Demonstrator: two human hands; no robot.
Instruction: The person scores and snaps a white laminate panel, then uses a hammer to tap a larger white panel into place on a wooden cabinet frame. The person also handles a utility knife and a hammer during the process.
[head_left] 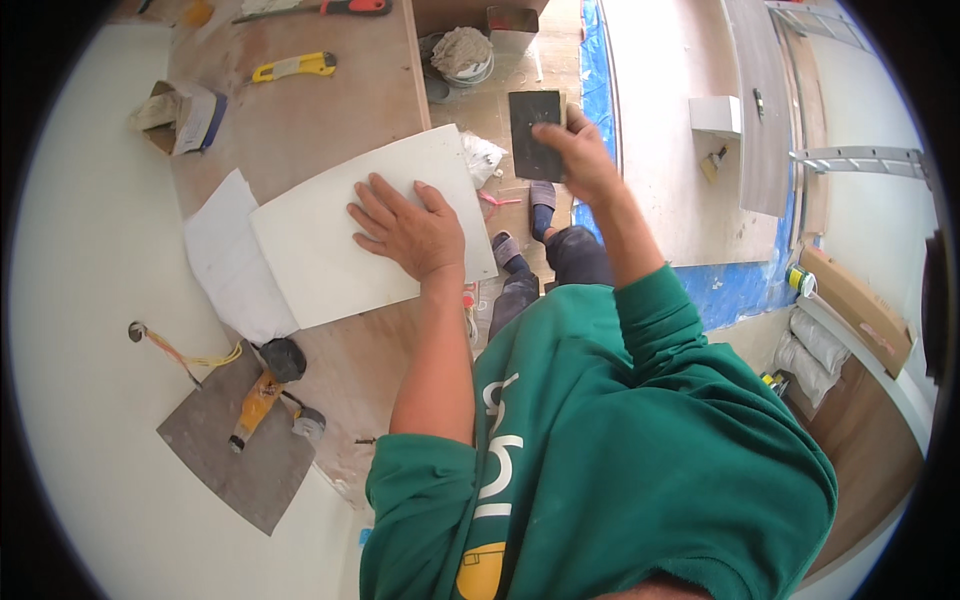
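My left hand (412,232) lies flat with its fingers spread on a white board (325,255). The board rests on a wooden worktop and reaches past its right edge. Off the board's right side, my right hand (588,158) holds up a dark, flat sanding block (532,108). The thumb presses on its dark face and the other fingers are behind it, partly hidden. A pale strip shows along the block's right edge. Under the board's left end sits a white sheet (232,265).
On the wooden worktop (350,110) lie a yellow utility knife (293,67) and an open small box (180,118). An orange power tool (258,400) rests on a grey sheet (200,430) at lower left. A bucket (462,62) stands on the floor ahead; a ladder (860,160) is at right.
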